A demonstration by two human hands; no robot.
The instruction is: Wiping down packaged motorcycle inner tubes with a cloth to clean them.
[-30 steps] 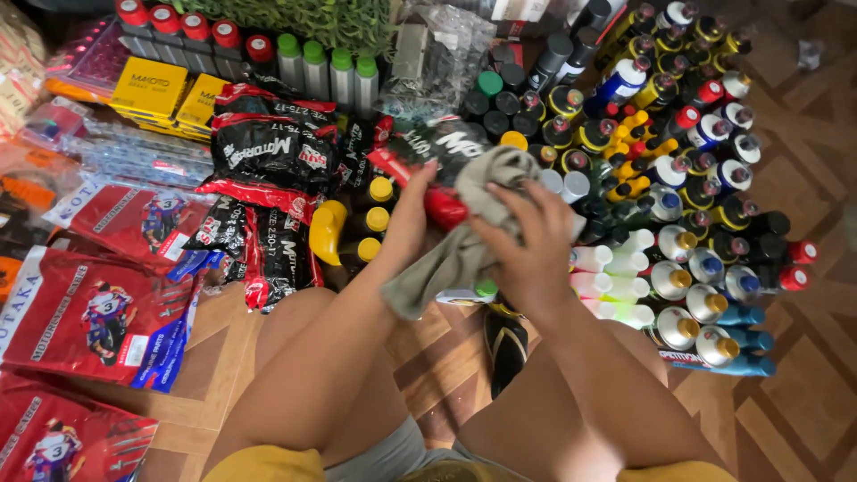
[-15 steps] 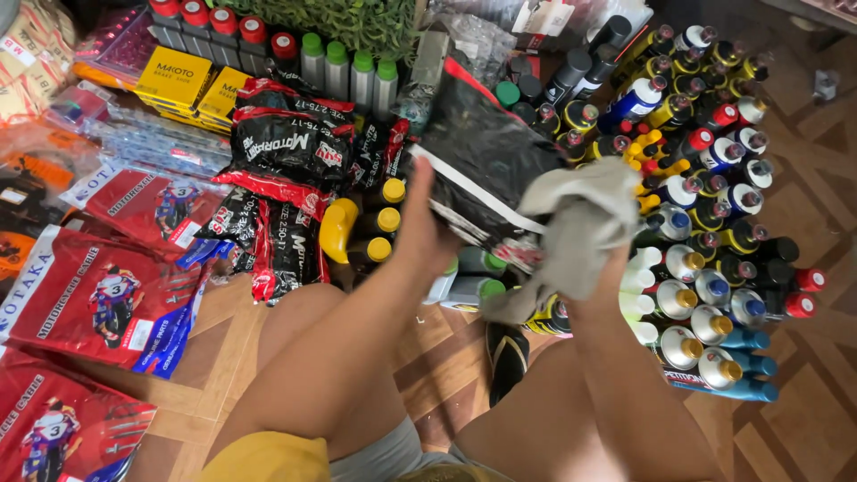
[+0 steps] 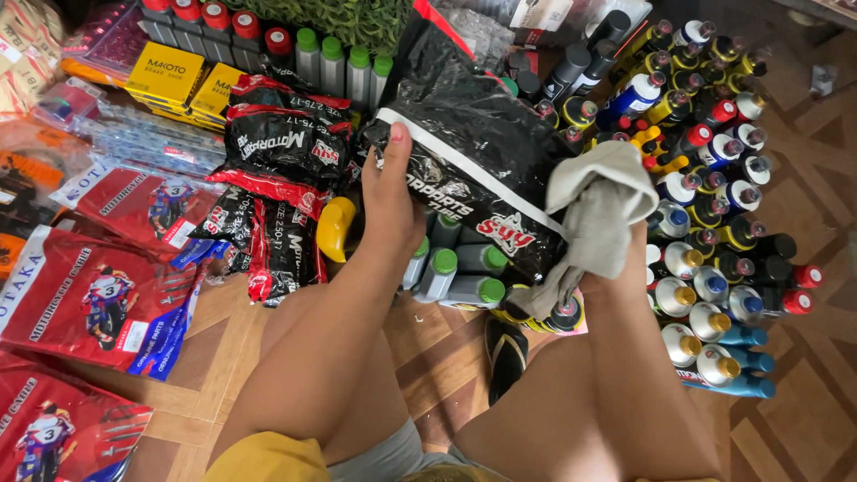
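Note:
My left hand [image 3: 390,198] grips the lower left corner of a black plastic bag [image 3: 464,143] with red and white print, held up over the goods on the floor. My right hand is wrapped in a grey cloth [image 3: 600,214], which presses against the bag's right edge; the hand itself is mostly hidden under the cloth. Under the bag stand grey bottles with green caps [image 3: 446,268]. My bare knees fill the lower part of the view.
Many small bottles with coloured caps [image 3: 714,178] crowd the right side. Black and red packed tubes [image 3: 277,178] lie left of the bag. Red flat packets [image 3: 80,286] and yellow boxes [image 3: 178,76] lie at the left. A black sandal [image 3: 507,353] sits on the wooden floor.
The black bag has been lifted up from the pile by my left hand. My right hand with the cloth moved right and now rests on the bag's right edge.

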